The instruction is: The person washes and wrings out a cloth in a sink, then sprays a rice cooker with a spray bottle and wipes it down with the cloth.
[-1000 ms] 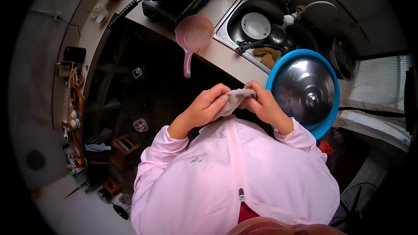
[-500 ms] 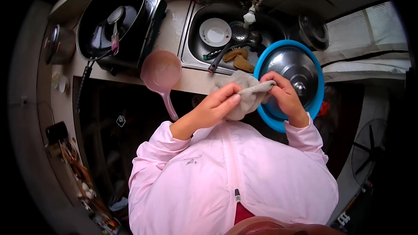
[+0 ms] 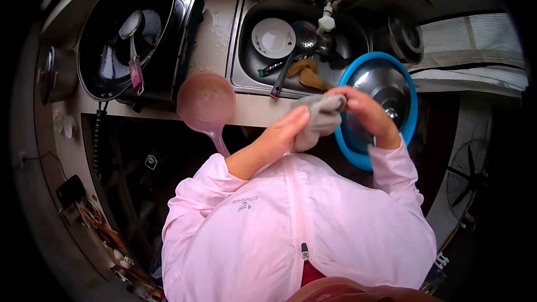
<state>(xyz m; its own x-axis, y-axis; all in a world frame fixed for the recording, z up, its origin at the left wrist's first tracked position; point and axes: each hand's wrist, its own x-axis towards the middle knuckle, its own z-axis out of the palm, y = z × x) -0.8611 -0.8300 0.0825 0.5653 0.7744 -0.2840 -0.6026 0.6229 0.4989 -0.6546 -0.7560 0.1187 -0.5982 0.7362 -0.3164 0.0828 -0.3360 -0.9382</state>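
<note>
A grey cloth (image 3: 319,120) is bunched up between my two hands, in front of the sink's near edge. My left hand (image 3: 279,134) grips it from the left, thumb and fingers closed on the fabric. From the right, my right hand (image 3: 366,112) pinches the upper end of the cloth; its fingers are slightly blurred. Just beyond my right hand is a blue basin (image 3: 413,113) with a shiny metal lid (image 3: 363,81) in it. A pink dipper (image 3: 206,103) rests on the counter edge, left of my left hand.
The metal sink (image 3: 240,61) holds a white bowl (image 3: 273,38), a slotted ladle (image 3: 305,36) and brown sponge-like pieces (image 3: 313,80). A faucet (image 3: 326,22) rises behind it. At left, a large black wok (image 3: 106,50) with a spoon (image 3: 132,24) sits on a gas stove (image 3: 187,8).
The cloth, stretched and twisted between my hands before, is now gathered into a tighter bundle. My view has shifted slightly, so the wok and dipper appear farther left.
</note>
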